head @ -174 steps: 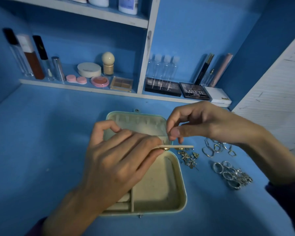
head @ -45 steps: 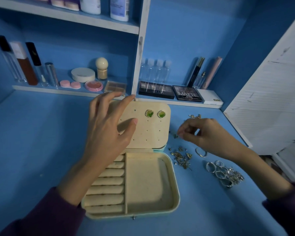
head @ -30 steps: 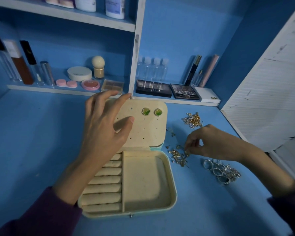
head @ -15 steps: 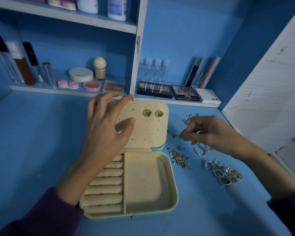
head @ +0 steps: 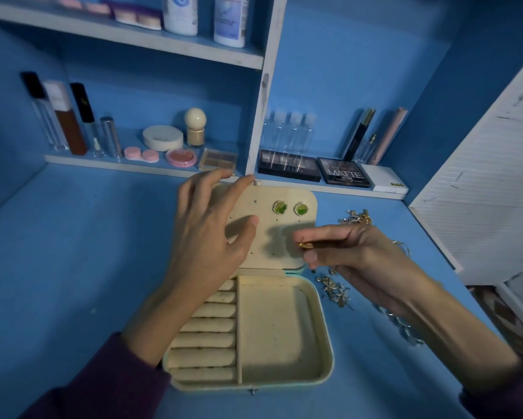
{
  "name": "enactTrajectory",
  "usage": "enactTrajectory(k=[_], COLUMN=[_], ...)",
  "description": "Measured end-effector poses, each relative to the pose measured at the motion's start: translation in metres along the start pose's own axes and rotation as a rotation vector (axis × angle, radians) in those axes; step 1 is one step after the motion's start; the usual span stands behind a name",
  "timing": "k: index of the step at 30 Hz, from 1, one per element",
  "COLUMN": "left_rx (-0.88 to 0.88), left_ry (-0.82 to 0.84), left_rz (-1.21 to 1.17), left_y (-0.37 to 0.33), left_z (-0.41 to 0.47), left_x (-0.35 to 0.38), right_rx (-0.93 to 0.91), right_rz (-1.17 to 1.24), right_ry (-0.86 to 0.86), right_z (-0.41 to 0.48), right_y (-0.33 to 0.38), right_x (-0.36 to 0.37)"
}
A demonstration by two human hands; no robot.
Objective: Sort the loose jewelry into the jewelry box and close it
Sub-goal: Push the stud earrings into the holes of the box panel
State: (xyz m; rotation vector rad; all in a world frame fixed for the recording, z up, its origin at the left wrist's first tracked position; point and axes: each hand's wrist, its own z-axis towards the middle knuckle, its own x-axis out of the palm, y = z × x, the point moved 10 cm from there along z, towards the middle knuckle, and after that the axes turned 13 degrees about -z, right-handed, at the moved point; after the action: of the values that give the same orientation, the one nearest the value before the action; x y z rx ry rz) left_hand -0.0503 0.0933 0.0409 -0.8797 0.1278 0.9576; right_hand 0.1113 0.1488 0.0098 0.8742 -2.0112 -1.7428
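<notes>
One gold earring [head: 305, 245] in right hand [head: 360, 260], at stud panel [head: 269, 223] right edge

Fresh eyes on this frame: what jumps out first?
The open cream jewelry box sits at centre, two green earrings pinned at the top of its perforated panel. The left hand rests spread on that panel while the right hand pinches a small gold piece near its right edge. Loose jewelry lies on the blue table right of the box.
</notes>
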Motion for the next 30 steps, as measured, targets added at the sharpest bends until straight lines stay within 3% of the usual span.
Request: enactTrajectory(k=[11, 20, 30], left_rx=[0.021, 0.003, 0.002], left_ry=[-0.015, -0.018, -0.019], left_rz=[0.003, -0.037, -0.046], left_y=[-0.002, -0.001, -0.002], left_z=[0.000, 0.001, 0.002], left_x=[-0.002, -0.005, -0.006], right_rx=[-0.221, -0.367, -0.384], right_rz=[-0.332, -0.620, -0.612], right_ry=[-0.027, -0.326, -0.394], right_z=[0.010, 0.016, 0.020], right_y=[0.028, 0.051, 0.055], right_x=[0.031, 0.028, 0.023])
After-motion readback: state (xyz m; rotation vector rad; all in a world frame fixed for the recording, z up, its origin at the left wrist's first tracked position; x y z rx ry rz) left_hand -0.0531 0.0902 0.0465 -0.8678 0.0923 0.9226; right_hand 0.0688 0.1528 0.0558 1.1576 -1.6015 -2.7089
